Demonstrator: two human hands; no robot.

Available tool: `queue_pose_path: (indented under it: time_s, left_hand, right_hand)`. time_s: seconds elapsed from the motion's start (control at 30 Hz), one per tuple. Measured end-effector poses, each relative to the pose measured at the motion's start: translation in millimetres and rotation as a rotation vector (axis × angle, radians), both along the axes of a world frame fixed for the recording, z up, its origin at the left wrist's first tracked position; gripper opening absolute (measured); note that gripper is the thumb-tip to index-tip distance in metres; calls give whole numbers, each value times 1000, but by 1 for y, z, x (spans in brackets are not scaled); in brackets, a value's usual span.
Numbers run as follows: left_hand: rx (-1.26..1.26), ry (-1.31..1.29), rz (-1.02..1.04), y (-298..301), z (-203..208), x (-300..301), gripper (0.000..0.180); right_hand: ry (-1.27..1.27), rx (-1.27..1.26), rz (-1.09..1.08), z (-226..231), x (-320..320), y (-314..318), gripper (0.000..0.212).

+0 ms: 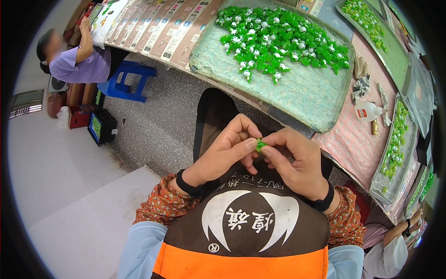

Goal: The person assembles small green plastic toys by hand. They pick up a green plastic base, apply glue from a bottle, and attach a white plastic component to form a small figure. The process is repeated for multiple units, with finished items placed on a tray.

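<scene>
Between the fingertips of both hands, above my lap, is a small bright green plastic piece [260, 144]. My left hand [232, 146] pinches it from the left with thumb and forefinger. From the other side my right hand [293, 156] grips it the same way. The fingers cover most of the piece, so its exact shape is hidden. Just beyond my hands, a large pale green tray [297, 100] rests on the table, with a heap of green pieces with white, black-dotted balls [283, 39] toward its far side.
More trays with green pieces [395, 144] stand to the right, near a white bottle [368, 110] and crumpled paper [361, 88]. At the far left another person [76, 63] sits on a blue stool [127, 81]. A white-sleeved person [388, 251] is at lower right.
</scene>
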State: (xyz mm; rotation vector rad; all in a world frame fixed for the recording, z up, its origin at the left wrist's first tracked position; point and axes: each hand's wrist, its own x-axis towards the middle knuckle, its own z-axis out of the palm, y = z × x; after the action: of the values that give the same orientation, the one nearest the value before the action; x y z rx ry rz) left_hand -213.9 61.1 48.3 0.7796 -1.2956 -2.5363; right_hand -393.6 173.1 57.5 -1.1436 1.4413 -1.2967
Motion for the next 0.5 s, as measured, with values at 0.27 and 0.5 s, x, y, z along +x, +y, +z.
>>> queue_pose_path:
  time_s: [0.27, 0.5]
  left_hand:
    - [-117, -29, 14, 2, 2, -3, 11]
    - [-90, -44, 15, -1, -1, -1, 9]
  right_hand:
    - [161, -161, 29, -2, 0, -4, 15]
    - [85, -74, 17, -2, 2, -3, 14]
